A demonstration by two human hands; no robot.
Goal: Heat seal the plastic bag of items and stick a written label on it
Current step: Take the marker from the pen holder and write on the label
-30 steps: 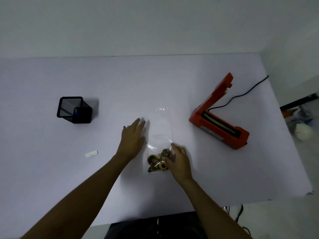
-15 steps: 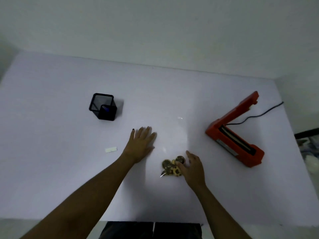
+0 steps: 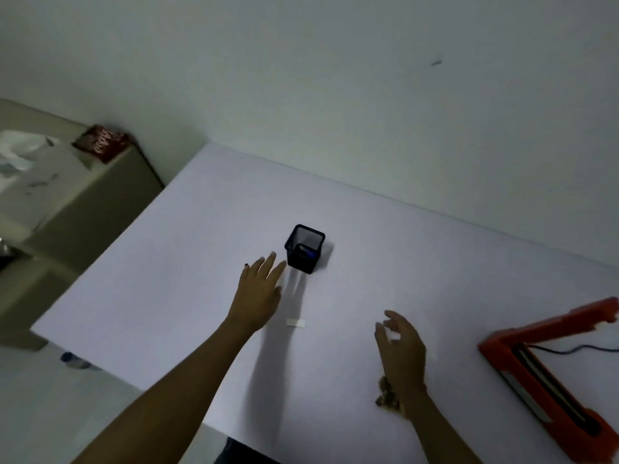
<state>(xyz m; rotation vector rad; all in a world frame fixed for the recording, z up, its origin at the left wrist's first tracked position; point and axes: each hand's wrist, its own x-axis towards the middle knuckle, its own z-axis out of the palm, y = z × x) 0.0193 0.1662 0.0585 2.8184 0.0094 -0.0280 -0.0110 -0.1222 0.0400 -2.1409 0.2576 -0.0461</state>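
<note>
My left hand is stretched out flat with fingers apart, its fingertips just left of a black mesh pen holder that has a blue pen inside. A small white label lies on the table to the right of my left wrist. My right hand hovers with loosely curled, empty fingers above the clear bag, of which only the brownish items show beside my wrist. The orange heat sealer stands with its lid raised at the right edge.
The white table ends close on the left and at the front. A beige cabinet with a dark red packet and white tissue stands beyond the left edge. The sealer's black cord trails right.
My left hand has left the bag and reached out to the pen holder. My right hand has lifted off the bag's items. The view has swung left.
</note>
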